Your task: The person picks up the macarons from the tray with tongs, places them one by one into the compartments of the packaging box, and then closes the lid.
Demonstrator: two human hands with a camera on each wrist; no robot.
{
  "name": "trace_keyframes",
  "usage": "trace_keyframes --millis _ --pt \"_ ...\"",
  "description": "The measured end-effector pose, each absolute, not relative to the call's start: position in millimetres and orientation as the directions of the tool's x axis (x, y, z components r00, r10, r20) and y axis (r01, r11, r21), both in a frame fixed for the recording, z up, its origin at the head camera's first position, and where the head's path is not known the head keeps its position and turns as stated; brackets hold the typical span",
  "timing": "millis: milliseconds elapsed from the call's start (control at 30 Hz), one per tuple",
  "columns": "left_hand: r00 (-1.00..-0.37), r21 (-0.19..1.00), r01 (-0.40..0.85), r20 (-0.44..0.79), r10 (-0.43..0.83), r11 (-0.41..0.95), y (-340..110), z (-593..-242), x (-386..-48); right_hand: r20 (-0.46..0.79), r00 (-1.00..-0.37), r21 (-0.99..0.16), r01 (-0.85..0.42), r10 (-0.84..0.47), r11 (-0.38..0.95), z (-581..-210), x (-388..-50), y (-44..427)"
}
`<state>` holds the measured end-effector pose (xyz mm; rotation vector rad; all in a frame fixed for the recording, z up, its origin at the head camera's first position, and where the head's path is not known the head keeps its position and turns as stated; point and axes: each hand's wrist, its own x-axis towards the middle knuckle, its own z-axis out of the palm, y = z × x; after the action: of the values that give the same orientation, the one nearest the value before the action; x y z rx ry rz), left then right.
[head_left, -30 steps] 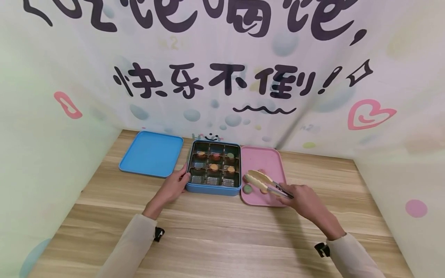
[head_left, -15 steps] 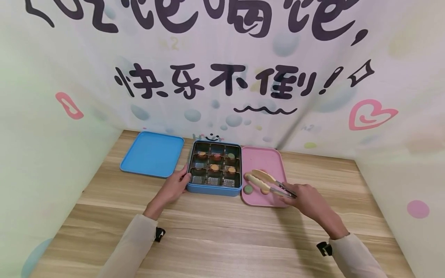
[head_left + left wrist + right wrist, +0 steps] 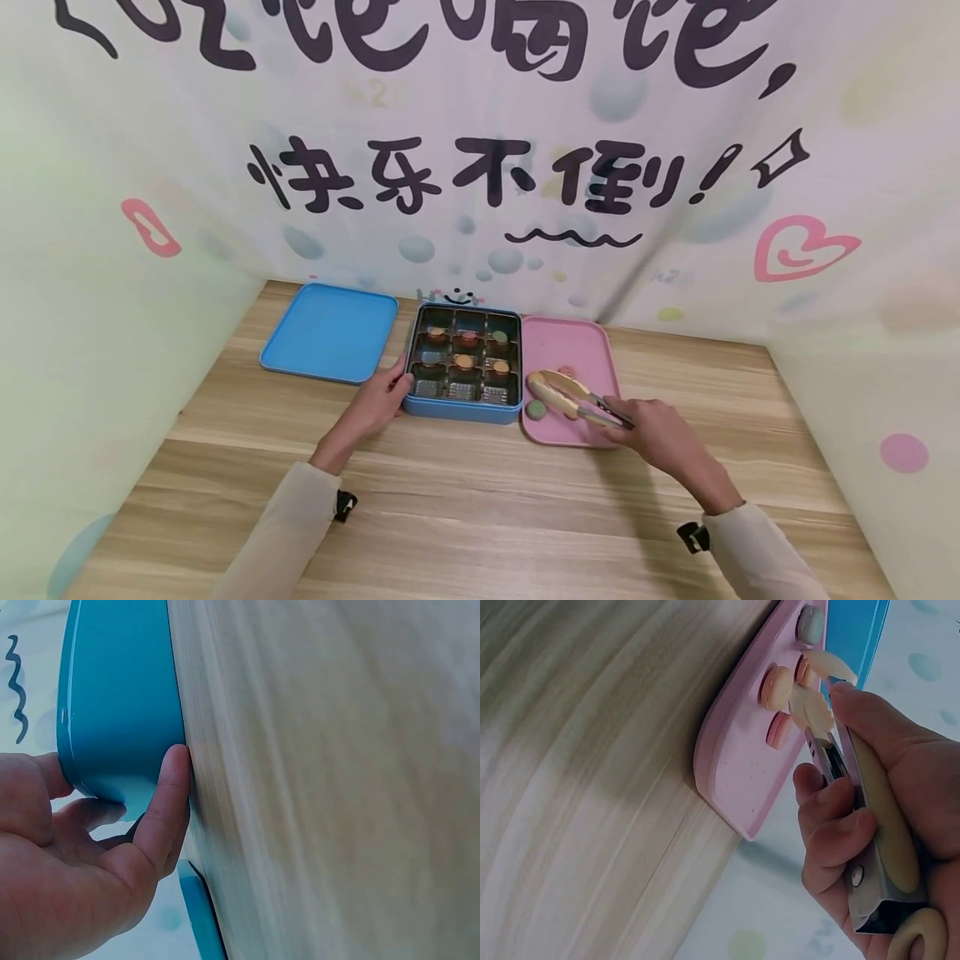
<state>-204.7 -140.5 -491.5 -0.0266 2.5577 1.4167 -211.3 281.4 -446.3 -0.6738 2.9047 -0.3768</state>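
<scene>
My left hand [image 3: 381, 393] grips the near left corner of a blue box [image 3: 461, 410]. In the left wrist view its fingers rest along the blue side wall, with the thumb at the rim. A dark divided insert in the box holds several macarons, one of them orange [image 3: 464, 361]. My right hand [image 3: 660, 429] holds food tongs [image 3: 581, 392] over a pink tray [image 3: 558, 429]. The right wrist view puts the tong tips around an orange-brown macaron [image 3: 802, 671]. Near it on the tray are a green macaron [image 3: 810, 625], a yellow macaron [image 3: 776, 688] and a pink macaron [image 3: 778, 730].
A blue lid [image 3: 330, 332] lies to the left of the box. Tray and box stand side by side on the wooden table [image 3: 465, 500]. Behind them hangs a printed cloth [image 3: 420, 100], with more cloth at both sides.
The tongs' arms spread wider half a second ago and are closer together now, around the macaron at the tray's left edge. My left hand and the box stay in place.
</scene>
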Motion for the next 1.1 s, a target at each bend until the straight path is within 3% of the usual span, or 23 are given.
trace_keyframes --millis 567,767,1100 --pt "-0.977 0.839 -0.124 -0.197 0.082 0.529 -140.2 -492.0 -204.3 0.045 -0.946 -0.323 -0.319 -0.322 0.891 -436.2 -211.0 266.3" --pt "-0.977 0.847 -0.123 -0.196 0.088 0.518 -141.1 -492.0 -204.0 0.100 -0.937 -0.360 -0.348 -0.335 0.866 -429.5 -211.1 252.2" --pt "-0.976 0.855 -0.113 -0.190 0.104 0.505 -140.9 -493.2 -203.5 0.087 -0.931 -0.380 -0.359 -0.354 0.852 -430.2 -203.8 215.4"
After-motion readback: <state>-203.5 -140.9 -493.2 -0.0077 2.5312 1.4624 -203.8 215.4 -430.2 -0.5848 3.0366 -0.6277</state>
